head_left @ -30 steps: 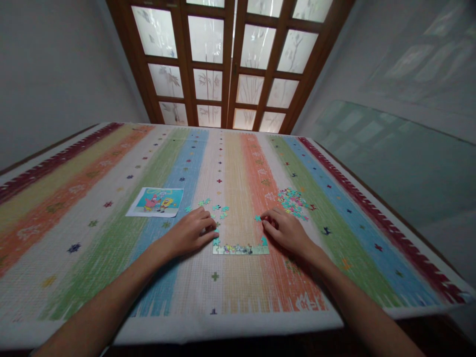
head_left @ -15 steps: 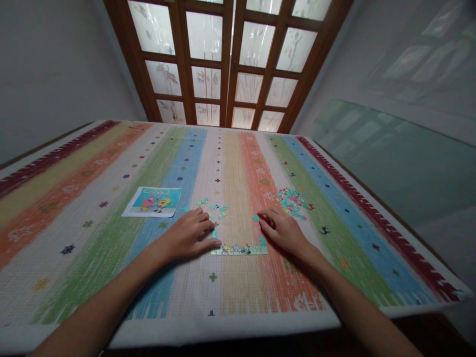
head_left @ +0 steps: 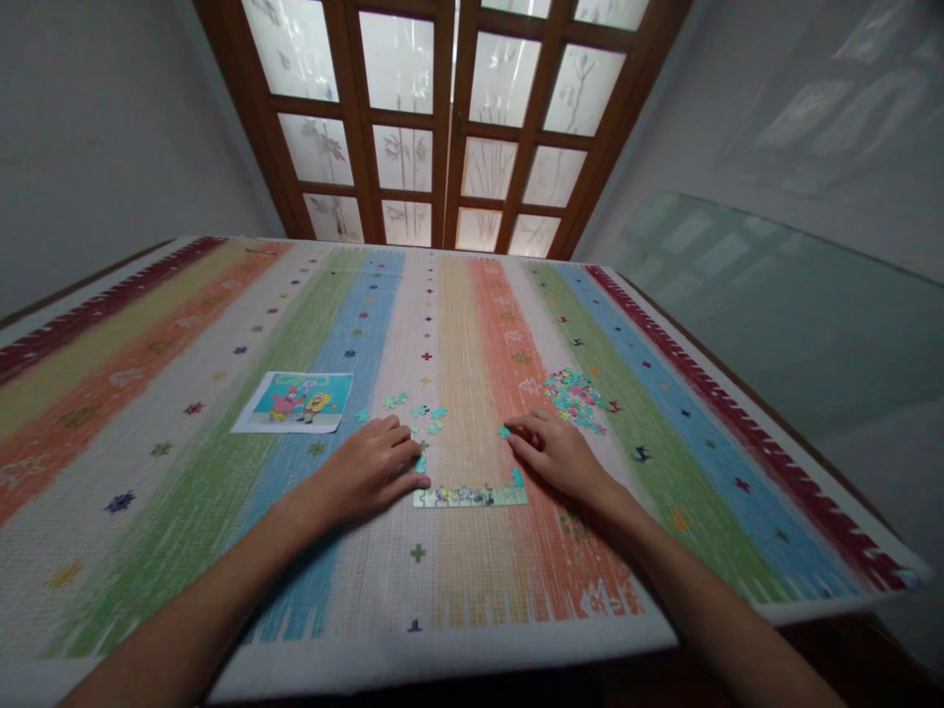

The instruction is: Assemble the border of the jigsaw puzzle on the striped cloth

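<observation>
Tablecloth (head_left: 472,580): cloth, matt, weave looks slightly rough to my eye. Picture sheet (head_left: 302,403): thin paper, smooth. Puzzle strip (head_left: 470,497) and loose pieces (head_left: 573,395): look like card, printed face. Door frame (head_left: 444,147): wood, smooth. Door panes (head_left: 398,61): glass, seem frosted. Left wall (head_left: 95,128): matt. Right wall (head_left: 774,285): glossier, gives back pale reflections.

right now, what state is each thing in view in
Joined pieces: linked in a row
Teal piece: unjoined
Left hand: loosely curled at the joined pieces' left end
Right hand: curled at the teal piece, grip unclear
Loose pieces: scattered
Piece pile: heaped
Picture sheet: flat, printed side up
Striped tablecloth: spread out
Wooden doors: closed or nearly, hard to tell
</observation>
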`<state>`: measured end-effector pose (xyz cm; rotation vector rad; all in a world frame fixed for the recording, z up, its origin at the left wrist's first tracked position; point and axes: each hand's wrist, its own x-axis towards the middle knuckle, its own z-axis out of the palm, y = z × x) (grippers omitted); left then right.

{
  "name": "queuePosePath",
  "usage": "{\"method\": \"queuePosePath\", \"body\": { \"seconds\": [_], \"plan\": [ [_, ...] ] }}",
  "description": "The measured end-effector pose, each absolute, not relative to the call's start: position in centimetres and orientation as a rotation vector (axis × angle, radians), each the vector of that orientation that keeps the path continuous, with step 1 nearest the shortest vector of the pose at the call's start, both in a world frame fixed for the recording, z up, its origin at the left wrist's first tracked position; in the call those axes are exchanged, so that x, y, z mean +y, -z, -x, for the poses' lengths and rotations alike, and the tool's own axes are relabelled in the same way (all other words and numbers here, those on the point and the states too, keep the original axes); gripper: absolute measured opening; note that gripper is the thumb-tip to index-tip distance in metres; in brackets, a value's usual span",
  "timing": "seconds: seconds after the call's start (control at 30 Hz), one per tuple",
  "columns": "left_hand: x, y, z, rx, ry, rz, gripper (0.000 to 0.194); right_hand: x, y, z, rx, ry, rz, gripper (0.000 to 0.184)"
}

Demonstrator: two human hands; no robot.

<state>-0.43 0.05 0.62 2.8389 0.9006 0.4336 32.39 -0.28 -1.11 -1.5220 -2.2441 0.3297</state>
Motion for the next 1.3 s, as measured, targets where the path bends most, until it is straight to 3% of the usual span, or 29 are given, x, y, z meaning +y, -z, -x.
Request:
{"method": "queuePosePath", "body": {
  "seconds": [0.33, 0.57, 0.73, 0.93, 1.3],
  "plan": [
    [-1.4, -1.2, -0.8, 0.996, -0.571, -2.995, 0.048, -0.2, 1.0, -32.5, -2.193, -0.420, 1.485, 0.017],
    [-4.6, -1.1, -3.4, 0.653, -0.711, -3.098, 0.048, -0.3, 0.7, -32.3, -2.201, -0.423, 1.522, 0.016],
    [-4.7, 0.5, -3.6, 0.594, -0.632, -3.022, 0.050, -0.3, 0.7, -32.4, -2.210, -0.424, 1.500, 0.016],
    [-4.5, 1.6, -3.2, 0.624, -0.518, -2.922, 0.035, -0.3, 0.9, -32.5, -2.204, -0.420, 1.485, 0.016],
    [-4.3, 1.7, -2.8, 0.603, -0.391, -3.135, 0.032, -0.2, 1.0, -32.5, -2.213, -0.434, 1.498, 0.016]
  ]
}}
